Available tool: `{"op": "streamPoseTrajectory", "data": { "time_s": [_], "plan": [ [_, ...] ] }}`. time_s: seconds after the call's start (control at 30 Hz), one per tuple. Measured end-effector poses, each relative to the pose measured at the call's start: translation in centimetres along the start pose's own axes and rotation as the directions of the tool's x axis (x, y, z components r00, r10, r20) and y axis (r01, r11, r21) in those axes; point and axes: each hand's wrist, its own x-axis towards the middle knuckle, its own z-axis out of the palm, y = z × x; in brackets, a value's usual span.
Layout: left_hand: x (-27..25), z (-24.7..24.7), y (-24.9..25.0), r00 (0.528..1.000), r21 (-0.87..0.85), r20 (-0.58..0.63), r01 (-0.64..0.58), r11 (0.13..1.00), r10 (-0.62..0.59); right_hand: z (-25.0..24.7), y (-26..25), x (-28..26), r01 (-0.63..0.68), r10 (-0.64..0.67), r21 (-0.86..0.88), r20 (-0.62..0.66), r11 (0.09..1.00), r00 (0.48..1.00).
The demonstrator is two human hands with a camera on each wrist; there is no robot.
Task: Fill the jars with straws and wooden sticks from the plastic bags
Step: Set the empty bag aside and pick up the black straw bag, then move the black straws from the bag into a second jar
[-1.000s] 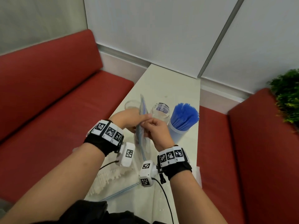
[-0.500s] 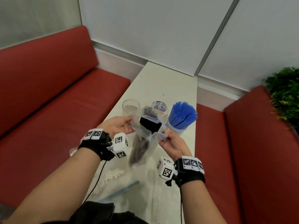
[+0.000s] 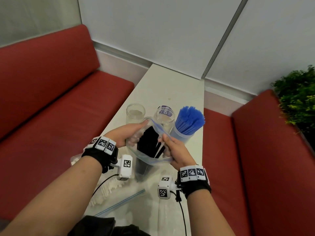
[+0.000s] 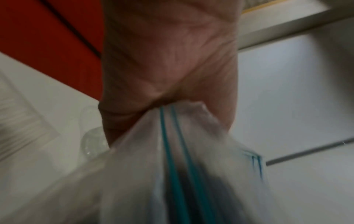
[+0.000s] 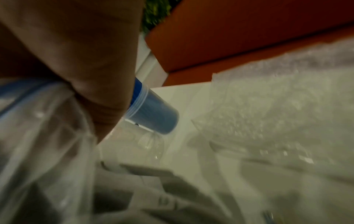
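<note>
A clear zip bag [image 3: 148,155] with black straws [image 3: 148,142] in it is held over the white table [image 3: 167,89], its mouth pulled wide. My left hand [image 3: 127,133] grips the bag's left edge and my right hand [image 3: 175,150] grips its right edge. In the left wrist view the left hand [image 4: 168,63] pinches the bag's blue zip strip [image 4: 172,151]. Behind the bag stand two empty glass jars [image 3: 135,113] [image 3: 165,116] and a jar full of blue straws [image 3: 189,123]. The right wrist view shows the blue straw jar [image 5: 153,115] past the right hand [image 5: 86,60].
A bag of white sticks [image 3: 109,189] lies on the table under my left forearm, with more crumpled clear plastic [image 3: 153,206] near the front edge. Red sofas [image 3: 51,108] [image 3: 255,159] flank the narrow table. A green plant [image 3: 298,96] stands at the right.
The bag went from pinched flat and edge-on between both hands to pulled open. My hands moved apart and the black straws now show inside the wide mouth.
</note>
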Motion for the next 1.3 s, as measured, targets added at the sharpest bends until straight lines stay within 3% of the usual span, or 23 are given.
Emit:
{"op": "streamPoseTrajectory", "data": {
  "time_s": [0.07,0.13,0.3,0.5,0.57,0.7,0.73,0.83,0.93,1.03,1.17,1.23,1.3],
  "plan": [
    [0.2,0.6,0.1,0.99,0.074,-0.13,-0.045,0.996,0.054,0.7,0.0,-0.1,-0.047,0.042,0.136,0.04,0.99,0.998],
    [0.6,0.7,0.0,0.972,0.084,-0.223,-0.051,0.995,0.069,1.1,0.2,0.2,-0.026,0.03,0.191,-0.019,0.981,0.999],
    [1.2,0.9,-1.0,0.902,0.137,-0.426,-0.001,0.991,0.06,1.7,1.5,0.8,0.081,-0.064,0.066,-0.227,0.995,0.972],
    [2.0,-0.5,-3.6,0.86,0.079,-0.497,-0.082,0.993,0.111,2.1,4.0,2.1,-0.005,0.037,0.09,-0.36,0.996,0.932],
    [1.9,-1.2,-4.1,0.87,0.129,-0.49,0.002,0.992,0.062,1.8,4.7,2.8,-0.063,0.082,0.059,-0.408,0.996,0.909],
    [0.5,-2.5,-4.4,0.897,0.188,-0.333,0.364,0.912,-0.29,0.8,5.7,3.7,-0.064,0.069,0.026,-0.504,0.998,0.861],
    [0.3,-2.8,-4.5,0.909,0.231,-0.27,0.383,0.895,-0.319,0.8,6.0,3.7,-0.063,0.052,-0.005,-0.496,0.998,0.867],
    [0.4,-2.9,-5.6,0.955,0.211,-0.139,0.286,0.935,-0.261,0.8,7.6,3.6,-0.088,0.0,-0.18,-0.439,0.98,0.898],
    [0.6,-2.3,-6.6,0.94,-0.015,-0.196,0.283,0.959,-0.28,0.2,8.8,3.0,-0.14,-0.07,-0.513,-0.368,0.847,0.927],
    [0.6,-1.9,-7.5,0.94,-0.009,-0.211,0.272,0.962,-0.268,-0.3,9.7,1.9,-0.165,-0.058,-0.816,-0.236,0.554,0.97],
    [0.9,-1.8,-7.8,0.95,0.028,-0.197,0.254,0.967,-0.244,0.5,9.5,1.2,-0.111,-0.059,-0.968,-0.127,0.225,0.99],
    [1.2,-1.8,-7.4,0.944,0.058,-0.245,0.243,0.968,-0.222,0.9,8.7,1.5,0.017,-0.039,-0.976,0.009,0.217,0.999],
    [1.2,-1.8,-6.7,0.937,0.102,-0.294,0.228,0.968,-0.19,1.2,7.4,2.1,0.101,0.031,-0.943,0.116,0.318,0.993]
  ]
}}
